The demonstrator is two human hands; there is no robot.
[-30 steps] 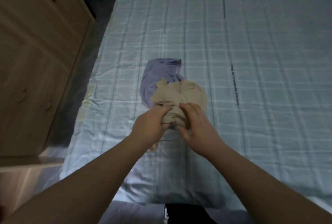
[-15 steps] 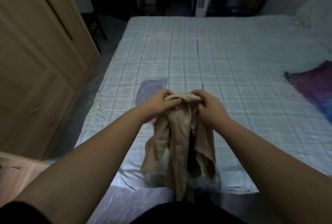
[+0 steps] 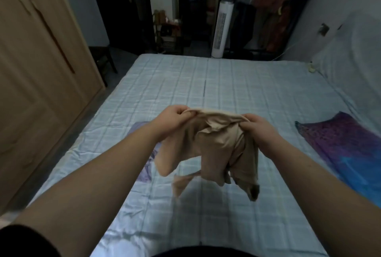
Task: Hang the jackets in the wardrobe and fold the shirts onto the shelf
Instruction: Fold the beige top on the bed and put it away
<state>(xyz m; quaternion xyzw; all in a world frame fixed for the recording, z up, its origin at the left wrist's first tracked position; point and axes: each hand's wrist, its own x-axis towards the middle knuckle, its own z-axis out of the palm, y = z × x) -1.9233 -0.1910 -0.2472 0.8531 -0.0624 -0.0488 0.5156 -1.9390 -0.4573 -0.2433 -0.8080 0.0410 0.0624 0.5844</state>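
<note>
Beige shirt (image 3: 214, 147) hangs bunched above the bed (image 3: 237, 83), its top edge pinched in the grip of the left hand (image 3: 172, 119) and right hand (image 3: 258, 129). Its lower folds blur. Behind it, a lilac garment (image 3: 145, 169) lies partly hidden on the bed; a purple-blue cloth (image 3: 346, 145) lies right, a wardrobe (image 3: 41, 71) left.

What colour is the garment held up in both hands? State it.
Beige, plain, no pattern: the garment, clearest in the head view.

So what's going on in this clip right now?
A person stands at the foot of a bed, holding a beige garment up in the air. The left hand and right hand each grip its top edge, and the rest hangs crumpled above the sheet. A lavender garment lies on the bed underneath.
</note>
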